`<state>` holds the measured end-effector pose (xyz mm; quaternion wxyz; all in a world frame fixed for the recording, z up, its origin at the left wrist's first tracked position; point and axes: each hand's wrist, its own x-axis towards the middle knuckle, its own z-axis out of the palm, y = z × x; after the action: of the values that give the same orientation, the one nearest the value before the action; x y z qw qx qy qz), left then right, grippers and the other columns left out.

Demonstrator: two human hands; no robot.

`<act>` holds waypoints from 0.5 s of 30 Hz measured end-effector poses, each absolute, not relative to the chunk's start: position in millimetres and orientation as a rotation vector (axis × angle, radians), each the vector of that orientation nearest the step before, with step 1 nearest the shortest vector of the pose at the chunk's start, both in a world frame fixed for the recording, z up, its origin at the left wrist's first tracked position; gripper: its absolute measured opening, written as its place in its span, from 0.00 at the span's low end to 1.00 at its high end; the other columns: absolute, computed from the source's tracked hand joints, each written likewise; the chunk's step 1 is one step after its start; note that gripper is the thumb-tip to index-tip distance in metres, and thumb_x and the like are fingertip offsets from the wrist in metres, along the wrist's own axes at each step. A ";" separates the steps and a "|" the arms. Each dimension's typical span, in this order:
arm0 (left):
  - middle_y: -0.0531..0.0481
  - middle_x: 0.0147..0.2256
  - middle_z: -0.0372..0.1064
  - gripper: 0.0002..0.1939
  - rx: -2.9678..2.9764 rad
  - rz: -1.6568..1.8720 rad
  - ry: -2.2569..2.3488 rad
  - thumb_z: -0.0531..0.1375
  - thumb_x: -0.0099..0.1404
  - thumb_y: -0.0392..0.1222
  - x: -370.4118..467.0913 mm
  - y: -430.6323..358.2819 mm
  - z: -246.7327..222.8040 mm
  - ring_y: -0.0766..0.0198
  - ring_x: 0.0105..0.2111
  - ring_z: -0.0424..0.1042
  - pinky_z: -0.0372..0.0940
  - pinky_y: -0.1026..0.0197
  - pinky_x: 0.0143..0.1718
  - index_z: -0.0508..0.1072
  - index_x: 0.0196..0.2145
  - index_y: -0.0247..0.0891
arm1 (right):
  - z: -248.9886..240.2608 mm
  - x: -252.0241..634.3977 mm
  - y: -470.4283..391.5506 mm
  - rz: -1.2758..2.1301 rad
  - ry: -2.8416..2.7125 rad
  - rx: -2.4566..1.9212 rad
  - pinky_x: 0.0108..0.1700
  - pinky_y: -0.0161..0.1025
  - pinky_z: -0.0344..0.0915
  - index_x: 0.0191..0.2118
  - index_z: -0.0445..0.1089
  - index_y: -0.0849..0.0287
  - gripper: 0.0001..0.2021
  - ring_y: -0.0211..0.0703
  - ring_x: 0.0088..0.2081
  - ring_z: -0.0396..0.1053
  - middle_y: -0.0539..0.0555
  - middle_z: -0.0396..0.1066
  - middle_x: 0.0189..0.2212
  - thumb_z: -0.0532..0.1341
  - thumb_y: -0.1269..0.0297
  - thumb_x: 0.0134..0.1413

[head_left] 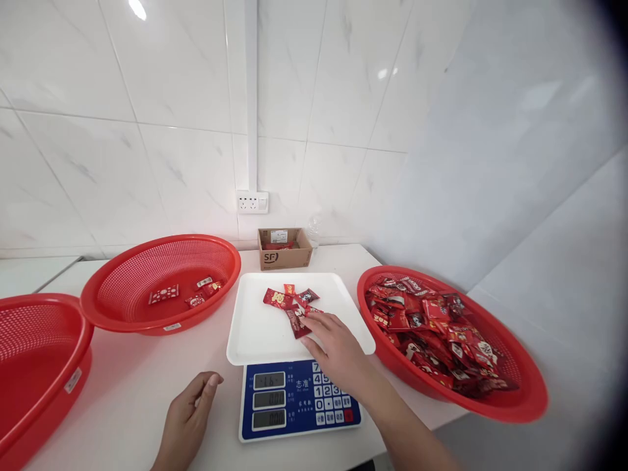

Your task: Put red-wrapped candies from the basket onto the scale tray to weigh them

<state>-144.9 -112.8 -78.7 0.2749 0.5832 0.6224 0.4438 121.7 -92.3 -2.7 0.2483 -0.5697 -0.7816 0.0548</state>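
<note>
A white tray (250,330) tops a digital scale (300,402) with a blue keypad panel. Several small red snack packets (297,322) lie in a loose cluster on the tray. My right hand (336,347) reaches over the packets from the right. Its fingers are stretched out with the thumb apart, and the fingertips touch or nearly touch the nearest packets. To the left of the scale, my left hand (189,415) is low over the white table, its fingers curled in under the thumb. Nothing shows in it.
At the right, a red plastic basket (527,402) holds many red packets. Another red basket (98,314) at the left holds several packets. A third basket (44,405) is cut off at the left edge. Behind the tray stands a small cardboard box (289,260) by the wall.
</note>
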 end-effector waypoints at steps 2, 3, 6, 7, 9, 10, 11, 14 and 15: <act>0.53 0.26 0.70 0.21 1.579 1.165 1.650 0.53 0.59 0.61 -146.9 -113.6 -80.0 0.62 0.26 0.69 0.65 0.65 0.29 0.72 0.27 0.42 | -4.0 113.2 -84.7 0.114 -2.176 -1.645 0.52 0.53 0.62 0.51 0.68 0.59 0.16 0.55 0.52 0.63 0.59 0.69 0.50 0.54 0.64 0.59; 0.53 0.26 0.71 0.21 1.597 1.139 1.633 0.53 0.59 0.61 -148.2 -113.3 -80.6 0.62 0.25 0.69 0.66 0.65 0.29 0.72 0.27 0.42 | -4.8 110.5 -83.2 0.101 -2.182 -1.677 0.51 0.53 0.62 0.51 0.69 0.58 0.16 0.55 0.51 0.63 0.59 0.69 0.49 0.55 0.64 0.59; 0.53 0.25 0.70 0.21 1.662 1.061 1.568 0.52 0.59 0.61 -150.3 -111.5 -80.9 0.62 0.24 0.69 0.66 0.65 0.27 0.73 0.27 0.42 | -5.3 106.1 -84.9 0.116 -2.178 -1.726 0.48 0.52 0.63 0.50 0.69 0.57 0.15 0.54 0.48 0.64 0.58 0.70 0.46 0.55 0.64 0.59; 0.53 0.25 0.70 0.21 1.675 1.042 1.543 0.52 0.59 0.61 -149.8 -111.3 -80.5 0.62 0.24 0.69 0.66 0.65 0.27 0.73 0.27 0.42 | -4.9 105.3 -86.2 0.136 -2.178 -1.733 0.48 0.51 0.63 0.50 0.69 0.57 0.15 0.54 0.48 0.64 0.58 0.70 0.45 0.55 0.64 0.58; 0.52 0.26 0.71 0.20 1.667 1.042 1.509 0.53 0.59 0.60 -147.1 -112.3 -79.0 0.61 0.25 0.70 0.66 0.65 0.27 0.73 0.27 0.42 | -3.7 103.6 -88.1 0.174 -2.186 -1.735 0.48 0.50 0.63 0.51 0.69 0.58 0.16 0.53 0.48 0.64 0.59 0.69 0.45 0.56 0.64 0.58; 0.52 0.27 0.72 0.20 1.649 1.053 1.499 0.53 0.59 0.60 -145.1 -113.4 -78.2 0.60 0.26 0.70 0.66 0.65 0.27 0.73 0.27 0.42 | -3.1 102.5 -88.5 0.187 -2.192 -1.734 0.48 0.50 0.63 0.51 0.69 0.59 0.16 0.53 0.48 0.64 0.59 0.69 0.45 0.57 0.64 0.57; 0.52 0.28 0.72 0.19 1.625 1.070 1.493 0.54 0.59 0.60 -143.0 -114.9 -77.4 0.60 0.27 0.71 0.66 0.65 0.28 0.73 0.27 0.43 | -2.6 101.3 -88.5 0.192 -2.197 -1.735 0.48 0.50 0.63 0.51 0.69 0.59 0.17 0.53 0.48 0.64 0.59 0.69 0.44 0.57 0.65 0.57; 0.52 0.29 0.72 0.19 1.557 1.110 1.506 0.55 0.58 0.60 -138.6 -118.9 -75.9 0.60 0.29 0.71 0.66 0.65 0.29 0.73 0.27 0.42 | -1.9 96.2 -87.8 0.201 -2.207 -1.726 0.49 0.50 0.62 0.52 0.68 0.58 0.17 0.53 0.47 0.63 0.59 0.68 0.45 0.57 0.63 0.57; 0.52 0.29 0.72 0.19 1.551 1.106 1.512 0.54 0.58 0.60 -138.4 -119.5 -75.9 0.60 0.29 0.71 0.66 0.65 0.30 0.73 0.27 0.42 | -1.8 94.3 -87.7 0.209 -2.209 -1.720 0.49 0.50 0.62 0.52 0.68 0.58 0.17 0.53 0.48 0.63 0.59 0.68 0.45 0.56 0.62 0.58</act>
<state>-138.4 -119.5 -75.9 0.3474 0.5979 0.5829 0.4266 94.3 -87.7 -1.8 0.1662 -0.6041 -0.7759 0.0732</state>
